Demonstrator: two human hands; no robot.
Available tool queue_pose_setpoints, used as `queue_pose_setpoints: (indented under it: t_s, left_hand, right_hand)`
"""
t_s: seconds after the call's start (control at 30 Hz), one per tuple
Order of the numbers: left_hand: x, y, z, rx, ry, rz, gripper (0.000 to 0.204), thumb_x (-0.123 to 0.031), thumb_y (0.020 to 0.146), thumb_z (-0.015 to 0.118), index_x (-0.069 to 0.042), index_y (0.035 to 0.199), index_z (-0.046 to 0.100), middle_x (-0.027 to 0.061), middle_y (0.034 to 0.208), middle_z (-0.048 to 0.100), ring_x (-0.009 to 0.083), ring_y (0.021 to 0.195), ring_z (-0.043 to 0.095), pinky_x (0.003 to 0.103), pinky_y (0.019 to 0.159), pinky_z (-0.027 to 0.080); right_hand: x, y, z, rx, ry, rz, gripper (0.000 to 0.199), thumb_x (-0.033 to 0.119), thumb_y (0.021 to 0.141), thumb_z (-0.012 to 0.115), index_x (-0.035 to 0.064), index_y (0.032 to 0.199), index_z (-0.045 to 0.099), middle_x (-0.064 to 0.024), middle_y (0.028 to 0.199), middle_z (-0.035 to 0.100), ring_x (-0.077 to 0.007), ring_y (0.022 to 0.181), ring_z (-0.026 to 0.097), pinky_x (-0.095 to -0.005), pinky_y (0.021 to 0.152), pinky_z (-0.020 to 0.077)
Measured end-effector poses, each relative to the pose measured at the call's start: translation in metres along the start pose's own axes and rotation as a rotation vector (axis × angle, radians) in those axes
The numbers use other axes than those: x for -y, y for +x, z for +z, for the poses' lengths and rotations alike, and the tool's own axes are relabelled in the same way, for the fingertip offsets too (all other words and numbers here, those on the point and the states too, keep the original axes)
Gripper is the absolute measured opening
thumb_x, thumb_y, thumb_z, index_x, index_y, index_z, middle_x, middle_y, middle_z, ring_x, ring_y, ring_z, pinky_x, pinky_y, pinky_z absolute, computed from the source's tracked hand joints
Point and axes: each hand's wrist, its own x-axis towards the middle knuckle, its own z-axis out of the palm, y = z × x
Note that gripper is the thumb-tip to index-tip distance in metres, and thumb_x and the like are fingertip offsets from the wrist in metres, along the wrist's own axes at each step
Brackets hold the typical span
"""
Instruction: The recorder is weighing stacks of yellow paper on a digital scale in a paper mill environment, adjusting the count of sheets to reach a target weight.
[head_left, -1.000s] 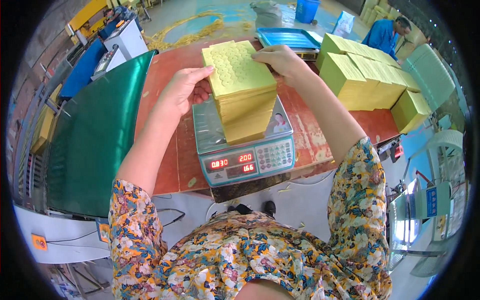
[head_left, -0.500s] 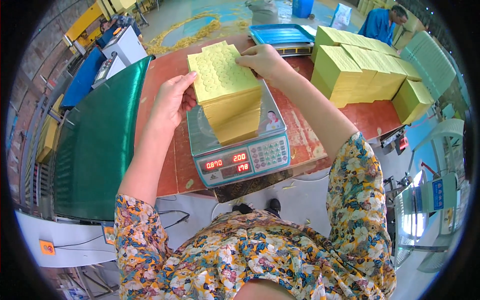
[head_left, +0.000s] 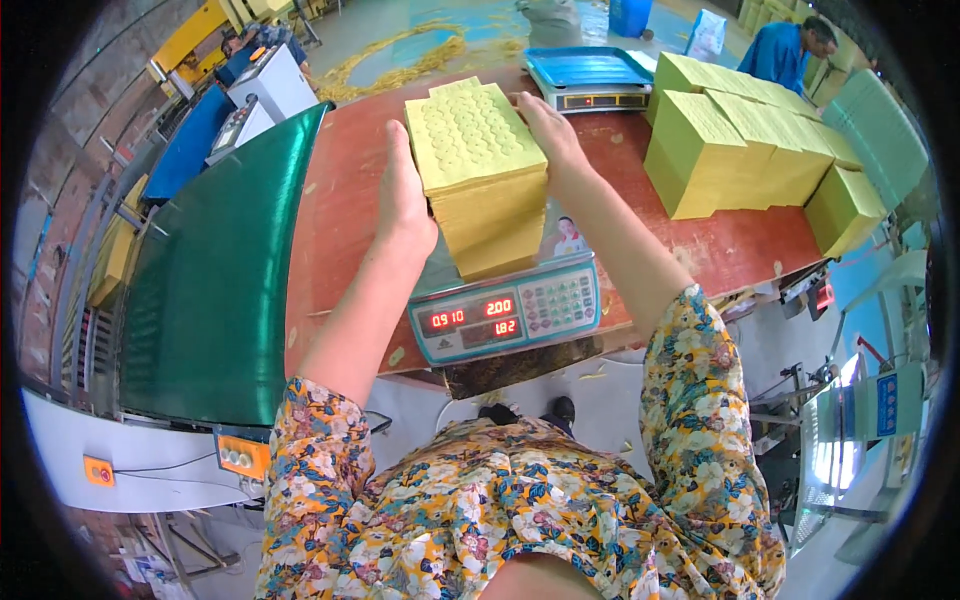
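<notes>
A tall stack of yellow paper sheets (head_left: 490, 205) stands on the platform of a digital scale (head_left: 470, 335). Round cut shapes pattern its top sheet, and a few sheets stick out at the far edge. My left hand (head_left: 405, 195) lies flat along the stack's left side, fingers stretched away from me. On the opposite side my right hand (head_left: 550, 130) is held straight at the far right corner, its fingers extended and partly hidden behind the stack. Neither hand wraps round the paper. Red figures glow on the scale's display, beside its keypad.
More yellow paper stacks (head_left: 690, 160) crowd the right of the red table (head_left: 345, 190). A second scale with a blue tray (head_left: 590, 68) sits at the far edge. A green conveyor belt (head_left: 220, 270) runs along the left. A person in blue (head_left: 780, 55) bends behind the stacks.
Both hands have gone from holding the top sheets by their edges to lying flat along the stack's sides. The top sheets now sit squarer on the pile, and the scale's figures have changed.
</notes>
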Motion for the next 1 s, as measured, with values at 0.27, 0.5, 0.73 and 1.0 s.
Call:
queue_pose_setpoints:
  t_s: [0.27,0.5,0.73,1.0]
  left_hand:
    - [0.005,-0.001,0.001,0.030,-0.079,0.035,0.060,-0.054,0.102,0.028,-0.005,0.129,0.051,0.0092,0.127,0.058,0.0211,0.117,0.055,0.038,0.101,0.042]
    - [0.000,-0.004,-0.026,-0.179,0.080,0.135,0.077,-0.061,0.097,0.036,-0.007,0.151,0.026,0.0131,0.154,0.029,0.0249,0.142,0.026,0.042,0.117,0.015]
    - [-0.013,-0.054,-0.132,-0.443,0.157,0.061,0.081,-0.060,0.097,0.033,-0.001,0.152,0.019,0.0163,0.159,0.017,0.0265,0.147,0.018,0.047,0.117,0.015]
    - [0.004,-0.088,-0.132,-0.546,0.141,0.018,0.076,-0.052,0.100,0.034,0.002,0.151,0.017,0.0199,0.157,0.019,0.0289,0.144,0.025,0.047,0.114,0.025]
  right_hand:
    - [0.007,-0.006,0.007,0.013,0.037,0.069,0.045,0.033,0.095,0.048,0.0000,0.123,0.057,-0.0123,0.116,0.061,-0.0220,0.104,0.058,-0.0362,0.089,0.0455]
    - [0.003,-0.014,-0.014,0.057,0.075,0.079,0.039,0.032,0.096,0.047,0.0012,0.116,0.061,-0.0102,0.109,0.064,-0.0209,0.099,0.061,-0.0358,0.087,0.0462]
    - [-0.008,-0.072,-0.096,-0.031,0.106,0.118,0.033,0.026,0.100,0.046,-0.0012,0.108,0.063,-0.0130,0.100,0.068,-0.0219,0.088,0.065,-0.0344,0.077,0.0508]
    - [-0.015,-0.119,-0.108,0.010,0.103,0.089,0.025,0.015,0.099,0.047,-0.0035,0.105,0.063,-0.0118,0.090,0.066,-0.0220,0.083,0.064,-0.0338,0.074,0.0515]
